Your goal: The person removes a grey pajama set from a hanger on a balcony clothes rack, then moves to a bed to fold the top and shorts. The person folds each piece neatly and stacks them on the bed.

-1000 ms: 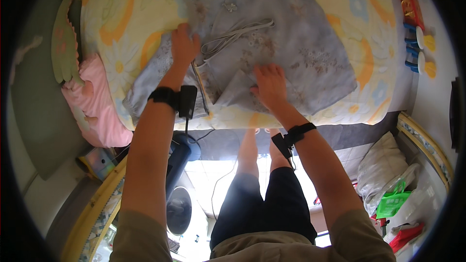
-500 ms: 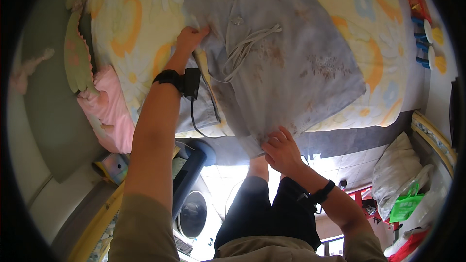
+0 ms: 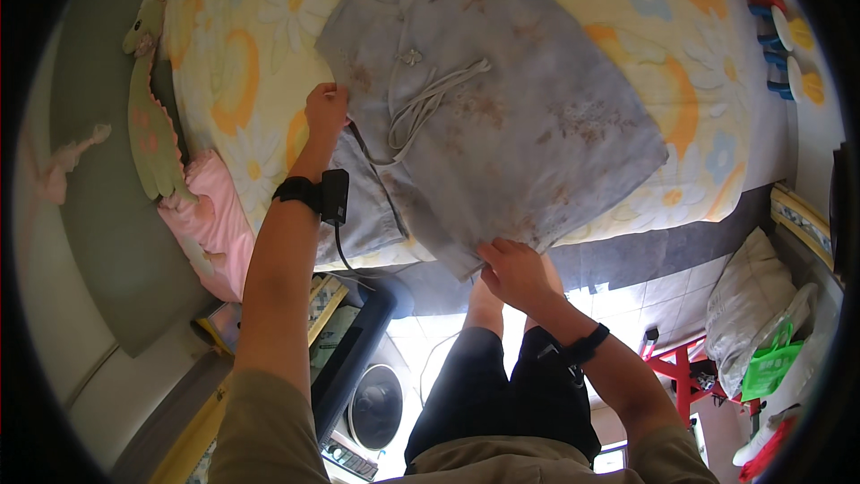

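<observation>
A grey sleeveless top [image 3: 528, 116] with brown floral patches lies spread on the bed, its neckline at the far end. A pale cord [image 3: 421, 106], gathered in loops, rests on its front near a small flower-shaped ornament [image 3: 411, 57]. My left hand [image 3: 326, 111] is closed on the top's left side edge below the armhole. At the near end, my right hand [image 3: 514, 271] pinches the lower hem, which hangs slightly past the bed's edge. Another grey folded cloth [image 3: 358, 215] lies partly under the top, beside my left forearm.
The bed has a yellow floral cover [image 3: 237, 81]. Along its left side lie a green plush toy [image 3: 148, 134] and pink cloth [image 3: 219, 215]. Below are a dark cylindrical object [image 3: 354, 350], a round fan-like thing [image 3: 374, 406], and, right, a green basket [image 3: 772, 360] by a white bag [image 3: 748, 305].
My left hand has moved left and toward me, drawing the top's edge outward. The top and its cord have shifted left and lie flatter. My right hand stays at the hem.
</observation>
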